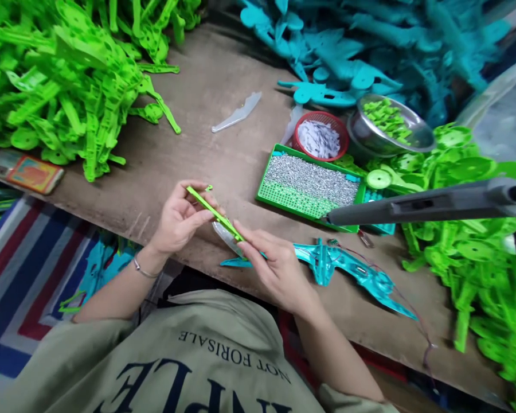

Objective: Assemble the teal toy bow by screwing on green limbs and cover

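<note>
Between both hands I hold a long, thin bright-green plastic part, tilted down to the right. My left hand pinches its upper end between thumb and fingers. The fingers of my right hand close on its lower end. Just under the green part is a translucent blade-shaped piece; whether a hand touches it I cannot tell. A teal bow-shaped plastic shell lies on the table by my right hand, partly behind it, with thin wires and a small circuit board at its middle.
A green tray of small metal screws stands beyond my right hand, near a red basket of white pieces and a metal bowl of green bits. A grey electric screwdriver hangs at right. Green piles and teal parts surround the table.
</note>
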Motion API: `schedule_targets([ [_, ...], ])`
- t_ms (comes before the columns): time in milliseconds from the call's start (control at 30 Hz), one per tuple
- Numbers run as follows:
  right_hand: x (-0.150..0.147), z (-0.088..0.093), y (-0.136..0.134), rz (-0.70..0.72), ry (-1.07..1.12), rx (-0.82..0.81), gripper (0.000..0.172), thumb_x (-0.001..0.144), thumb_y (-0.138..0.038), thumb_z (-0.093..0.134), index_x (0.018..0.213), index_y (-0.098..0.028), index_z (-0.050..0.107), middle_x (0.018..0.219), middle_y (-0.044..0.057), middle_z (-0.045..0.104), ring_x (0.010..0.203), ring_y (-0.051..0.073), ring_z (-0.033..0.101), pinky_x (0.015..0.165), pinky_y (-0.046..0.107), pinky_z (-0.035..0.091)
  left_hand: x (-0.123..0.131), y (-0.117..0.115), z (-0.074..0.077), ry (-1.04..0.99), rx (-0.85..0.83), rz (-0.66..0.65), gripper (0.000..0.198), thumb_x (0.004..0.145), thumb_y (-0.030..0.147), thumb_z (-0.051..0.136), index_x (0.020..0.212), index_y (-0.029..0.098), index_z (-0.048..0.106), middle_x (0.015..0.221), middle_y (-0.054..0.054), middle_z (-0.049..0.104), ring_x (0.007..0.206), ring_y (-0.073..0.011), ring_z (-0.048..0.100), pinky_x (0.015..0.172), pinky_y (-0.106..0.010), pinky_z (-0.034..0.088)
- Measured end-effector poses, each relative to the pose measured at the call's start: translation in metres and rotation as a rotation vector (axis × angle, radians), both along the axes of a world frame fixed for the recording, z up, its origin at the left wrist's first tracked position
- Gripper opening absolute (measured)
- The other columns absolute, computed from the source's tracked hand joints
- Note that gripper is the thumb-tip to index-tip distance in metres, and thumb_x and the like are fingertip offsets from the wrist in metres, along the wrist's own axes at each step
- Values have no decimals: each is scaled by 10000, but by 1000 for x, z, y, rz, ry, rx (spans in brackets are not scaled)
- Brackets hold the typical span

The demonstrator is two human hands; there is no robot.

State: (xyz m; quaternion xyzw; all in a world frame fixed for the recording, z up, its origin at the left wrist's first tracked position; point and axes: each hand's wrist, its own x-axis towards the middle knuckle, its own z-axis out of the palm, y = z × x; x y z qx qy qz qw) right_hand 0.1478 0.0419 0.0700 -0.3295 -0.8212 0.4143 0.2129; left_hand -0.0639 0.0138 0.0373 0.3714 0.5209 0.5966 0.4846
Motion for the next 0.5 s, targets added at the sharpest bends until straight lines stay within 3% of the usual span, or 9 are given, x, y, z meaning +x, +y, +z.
schedule_targets([
  [100,-4,-18,-6,-105,-149,102,399,1035,-293,450,1367,-225,661,766,31,638,706,159,587,651,297,477,-14,-3,-19,131,-3,135,526,746,398,819,1167,249,542,1080,-42,645,885,-151,685,821,-309,603],
  [233,-14,-37,-10,-205,-339,305,465,981,-187,413,1385,-188,643,891,100,653,808,217,577,687,349,413,-33,4,-33,392,-95,278,403,830,334,715,1195,212,595,1124,-79,688,897,-164,680,769,-284,582],
  [400,-33,-44,-16,-198,-415,339,506,951,-140,396,1405,-185,616,975,129,653,881,253,557,720,376,387,-43,28,-38,604,-147,179,261,859,228,642,1113,178,671,1090,-94,746,973,-209,704,902,-360,564],
  [500,-40,-46,-17,-173,-477,364,510,931,-119,424,1396,-185,622,983,131,661,884,257,543,724,381,372,-45,38,-39,632,-186,112,254,849,214,665,1095,158,690,1056,-105,760,921,-207,715,891,-370,563],
])
